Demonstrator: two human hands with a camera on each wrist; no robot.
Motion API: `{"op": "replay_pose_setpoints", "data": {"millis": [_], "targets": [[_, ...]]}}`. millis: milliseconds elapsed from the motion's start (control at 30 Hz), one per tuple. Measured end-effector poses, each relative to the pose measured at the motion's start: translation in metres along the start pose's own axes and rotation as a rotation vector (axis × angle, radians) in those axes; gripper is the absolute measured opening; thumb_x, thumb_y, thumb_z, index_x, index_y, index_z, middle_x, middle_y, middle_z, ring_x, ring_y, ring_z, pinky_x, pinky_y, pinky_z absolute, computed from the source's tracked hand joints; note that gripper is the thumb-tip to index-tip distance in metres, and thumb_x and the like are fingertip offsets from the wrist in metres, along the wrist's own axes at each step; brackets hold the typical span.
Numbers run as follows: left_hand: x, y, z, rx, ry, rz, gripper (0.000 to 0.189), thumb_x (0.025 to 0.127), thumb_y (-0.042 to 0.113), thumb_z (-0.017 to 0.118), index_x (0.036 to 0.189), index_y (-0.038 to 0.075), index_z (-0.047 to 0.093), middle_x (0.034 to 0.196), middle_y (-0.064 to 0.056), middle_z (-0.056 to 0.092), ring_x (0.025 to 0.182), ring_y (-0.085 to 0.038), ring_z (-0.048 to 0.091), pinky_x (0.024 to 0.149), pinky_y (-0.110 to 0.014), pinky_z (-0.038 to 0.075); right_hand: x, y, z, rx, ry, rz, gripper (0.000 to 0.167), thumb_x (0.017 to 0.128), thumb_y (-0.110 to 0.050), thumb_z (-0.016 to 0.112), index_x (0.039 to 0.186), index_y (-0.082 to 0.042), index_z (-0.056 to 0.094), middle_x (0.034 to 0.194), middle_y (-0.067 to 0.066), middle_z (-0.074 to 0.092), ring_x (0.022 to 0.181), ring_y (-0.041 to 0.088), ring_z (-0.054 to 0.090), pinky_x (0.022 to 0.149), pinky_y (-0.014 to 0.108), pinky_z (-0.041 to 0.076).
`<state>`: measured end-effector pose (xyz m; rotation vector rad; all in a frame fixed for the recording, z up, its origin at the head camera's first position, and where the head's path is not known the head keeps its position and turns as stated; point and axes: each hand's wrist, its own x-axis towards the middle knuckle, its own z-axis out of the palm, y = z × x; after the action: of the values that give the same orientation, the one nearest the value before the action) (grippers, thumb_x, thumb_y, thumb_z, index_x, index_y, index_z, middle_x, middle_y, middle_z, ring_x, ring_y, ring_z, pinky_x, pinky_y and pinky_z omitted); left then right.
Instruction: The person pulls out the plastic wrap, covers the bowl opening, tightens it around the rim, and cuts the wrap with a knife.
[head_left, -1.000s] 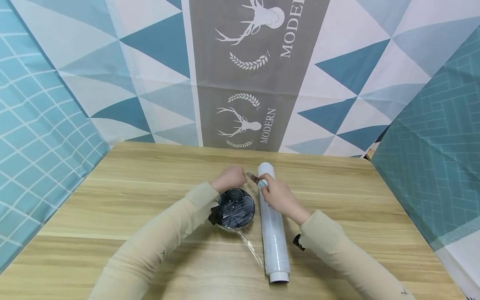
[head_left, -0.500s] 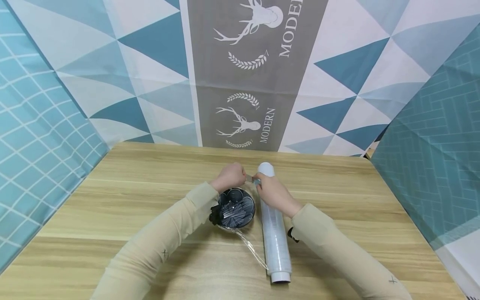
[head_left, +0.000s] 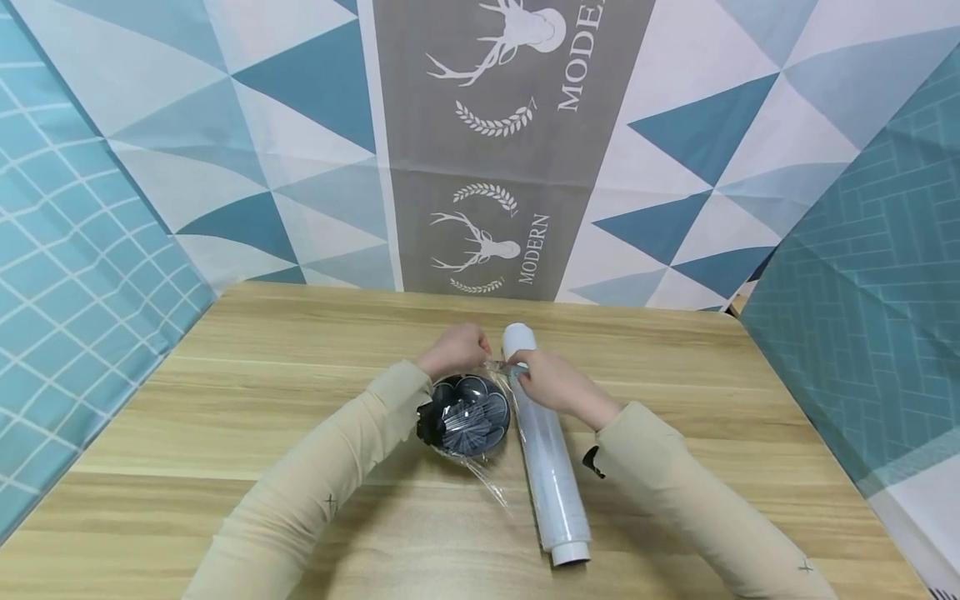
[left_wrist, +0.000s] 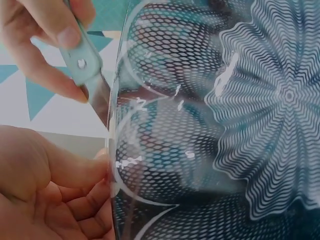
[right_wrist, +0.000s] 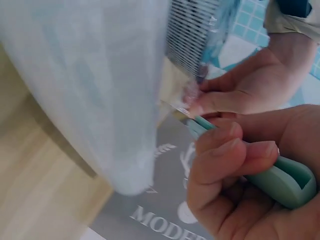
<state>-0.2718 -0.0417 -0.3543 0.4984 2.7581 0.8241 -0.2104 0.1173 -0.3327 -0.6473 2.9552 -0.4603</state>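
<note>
A dark patterned bowl (head_left: 468, 425) stands on the table, with clear cling film (left_wrist: 190, 155) stretched shiny across its top. At the bowl's far side my left hand (head_left: 456, 348) pinches the film between thumb and fingers, right at the rim in the left wrist view. My right hand (head_left: 558, 383) grips a small knife by its mint-green handle (right_wrist: 280, 182). The blade (left_wrist: 101, 102) points at the film edge beside my left fingertips. Under my right hand lies a thick roll of cling film (head_left: 551, 475), slanting along the bowl's right side.
A loose strip of film (head_left: 487, 483) trails from the bowl's near side onto the wooden table (head_left: 225, 400). Patterned cloth (head_left: 315, 167) hangs behind the table, with teal cloths at both sides. A dark wrist device (head_left: 592, 461) shows below the right sleeve.
The roll has turned, its far end shifting left and its near end right. The knife hand went left, then slightly back right. The trailing film strip has drawn in from the roll.
</note>
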Motion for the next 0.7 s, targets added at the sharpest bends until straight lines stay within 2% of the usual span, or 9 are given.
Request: {"op": "replay_pose_setpoints", "data": {"millis": [200, 367, 467, 533, 700], "targets": [[-0.001, 0.004, -0.001, 0.062, 0.009, 0.038, 0.014, 0.067, -0.002, 0.054, 0.071, 0.007, 0.064, 0.069, 0.001, 0.057, 0.062, -0.013, 0.047, 0.055, -0.020, 0.037, -0.003, -0.002, -0.011, -0.055, -0.044, -0.023, 0.030, 0.083, -0.004, 0.050, 0.110, -0.002, 0.061, 0.090, 0.014, 0.066, 0.065, 0.023, 0.054, 0.056, 0.033, 0.045], [-0.001, 0.007, 0.002, 0.121, 0.001, 0.080, 0.015, 0.068, -0.001, 0.054, 0.060, 0.011, 0.057, 0.059, 0.005, 0.049, 0.057, -0.012, 0.042, 0.051, -0.020, 0.033, 0.005, -0.005, -0.008, -0.062, -0.048, -0.029, 0.030, 0.083, -0.003, 0.050, 0.110, -0.003, 0.062, 0.096, 0.015, 0.066, 0.074, 0.027, 0.058, 0.066, 0.040, 0.048], [-0.001, 0.009, 0.002, 0.129, 0.004, 0.085, 0.015, 0.071, 0.000, 0.054, 0.060, 0.010, 0.056, 0.059, 0.005, 0.047, 0.057, -0.012, 0.042, 0.052, -0.020, 0.032, 0.011, -0.006, -0.005, -0.057, -0.035, -0.028, 0.029, 0.083, -0.003, 0.050, 0.108, -0.004, 0.063, 0.100, 0.015, 0.066, 0.077, 0.029, 0.059, 0.068, 0.042, 0.049], [-0.001, 0.010, 0.001, 0.134, 0.009, 0.081, 0.013, 0.074, 0.002, 0.056, 0.063, 0.009, 0.060, 0.061, 0.005, 0.049, 0.059, -0.012, 0.044, 0.053, -0.020, 0.033, 0.014, -0.005, -0.003, -0.044, -0.035, -0.019, 0.028, 0.082, -0.003, 0.050, 0.107, -0.004, 0.063, 0.099, 0.016, 0.066, 0.074, 0.029, 0.060, 0.065, 0.040, 0.049], [-0.002, 0.009, 0.001, 0.109, 0.010, 0.067, 0.015, 0.073, 0.000, 0.053, 0.061, 0.009, 0.057, 0.061, 0.004, 0.048, 0.058, -0.012, 0.042, 0.052, -0.020, 0.032, 0.015, -0.001, -0.003, -0.009, -0.060, 0.003, 0.029, 0.082, -0.004, 0.051, 0.109, -0.003, 0.062, 0.100, 0.017, 0.065, 0.073, 0.025, 0.057, 0.063, 0.035, 0.047]]}}
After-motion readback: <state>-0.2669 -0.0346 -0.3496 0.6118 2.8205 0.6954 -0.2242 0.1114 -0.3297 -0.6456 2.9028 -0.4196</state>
